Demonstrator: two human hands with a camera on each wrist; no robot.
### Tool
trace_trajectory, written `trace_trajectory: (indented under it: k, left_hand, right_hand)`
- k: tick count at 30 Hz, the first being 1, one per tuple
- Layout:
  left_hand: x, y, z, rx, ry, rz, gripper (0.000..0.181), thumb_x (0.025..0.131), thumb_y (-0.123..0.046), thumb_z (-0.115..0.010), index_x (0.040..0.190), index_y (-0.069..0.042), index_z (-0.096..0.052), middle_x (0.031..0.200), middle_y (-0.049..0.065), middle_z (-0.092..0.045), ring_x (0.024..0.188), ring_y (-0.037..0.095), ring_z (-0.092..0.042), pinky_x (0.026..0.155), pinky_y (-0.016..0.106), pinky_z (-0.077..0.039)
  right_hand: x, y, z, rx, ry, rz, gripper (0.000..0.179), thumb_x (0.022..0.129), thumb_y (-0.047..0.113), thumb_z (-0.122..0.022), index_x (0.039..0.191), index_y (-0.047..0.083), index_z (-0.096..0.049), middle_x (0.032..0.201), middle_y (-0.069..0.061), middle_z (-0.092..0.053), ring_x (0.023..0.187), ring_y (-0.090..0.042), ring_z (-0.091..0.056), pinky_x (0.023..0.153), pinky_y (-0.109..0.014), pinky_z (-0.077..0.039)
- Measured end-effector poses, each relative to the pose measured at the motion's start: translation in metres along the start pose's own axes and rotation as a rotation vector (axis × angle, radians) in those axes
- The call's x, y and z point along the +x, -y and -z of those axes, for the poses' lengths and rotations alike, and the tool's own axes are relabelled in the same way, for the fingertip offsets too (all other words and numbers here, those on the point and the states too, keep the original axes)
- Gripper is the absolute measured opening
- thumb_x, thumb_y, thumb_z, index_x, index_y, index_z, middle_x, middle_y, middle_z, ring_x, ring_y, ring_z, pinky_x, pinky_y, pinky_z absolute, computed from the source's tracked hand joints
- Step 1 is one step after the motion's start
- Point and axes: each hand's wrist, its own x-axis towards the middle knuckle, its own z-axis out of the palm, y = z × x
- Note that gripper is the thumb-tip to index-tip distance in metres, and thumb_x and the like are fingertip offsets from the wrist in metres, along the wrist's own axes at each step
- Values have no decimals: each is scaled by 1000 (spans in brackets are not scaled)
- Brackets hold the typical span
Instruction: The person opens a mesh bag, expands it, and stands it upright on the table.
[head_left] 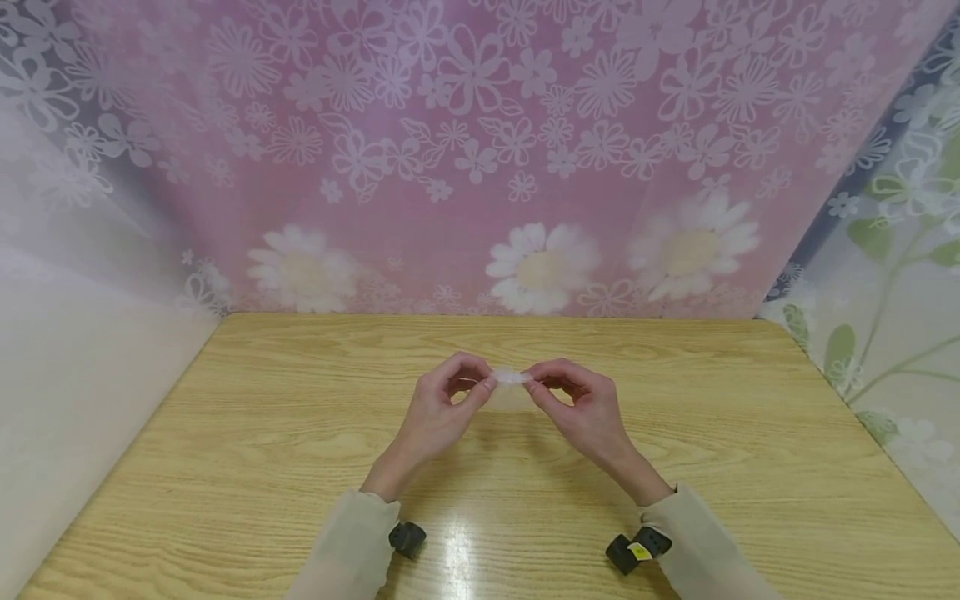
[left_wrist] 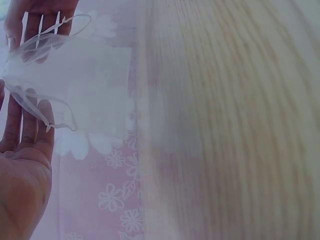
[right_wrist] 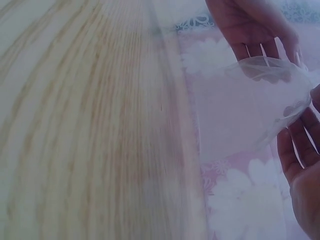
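A white, rectangular, sheer-fabric pouch (head_left: 510, 377), probably light and limp, is sensibly finger-pinched by its rim: left hand (head_left: 444, 400) nine o'clock, right hand (head_left: 587, 402) three.

Pink floral backdrop (head_left: 420, 212) — wood-grained table (head_left: 262, 442)

Through the head camera I see the left hand (head_left: 437, 415) and right hand (head_left: 591, 417) pinching a translucent white piece (head_left: 510, 377) with their fingers over the wood-grain worktop (head_left: 292, 408), a pink daisy-print backdrop (head_left: 427, 217) behind.

Pouch (head_left: 510, 377) above table (head_left: 262, 458), backdrop (head_left: 420, 225) behind table
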Motion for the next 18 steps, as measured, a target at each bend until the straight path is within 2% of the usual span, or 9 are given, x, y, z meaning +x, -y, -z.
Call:
trace_trajectory:
  k: [10, 18]
  left_hand:
    - [-1, 1, 1, -2, 5, -15, 7, 99, -9, -67, 106, -11, -66, 108, 8, -68, 100, 14, -67, 90, 31, -58]
    - [-1, 2, 2, 41, -2, -27, 6, 100, -11, -67, 105, -13, -67, 104, 6, -70, 96, 13, -69, 90, 32, -58]
  right_hand:
    - [-2, -1, 4, 0, 2, -10, 19, 91, -10, -69, 104, 3, -74, 100, -15, -73, 89, -5, -70, 80, -20, -59]
    - [-3, -1, 7, 2, 2, -24, 17, 92, -8, -69, 104, 2, -74, 99, -14, -72, 88, -7, -70, 80, -20, -59]
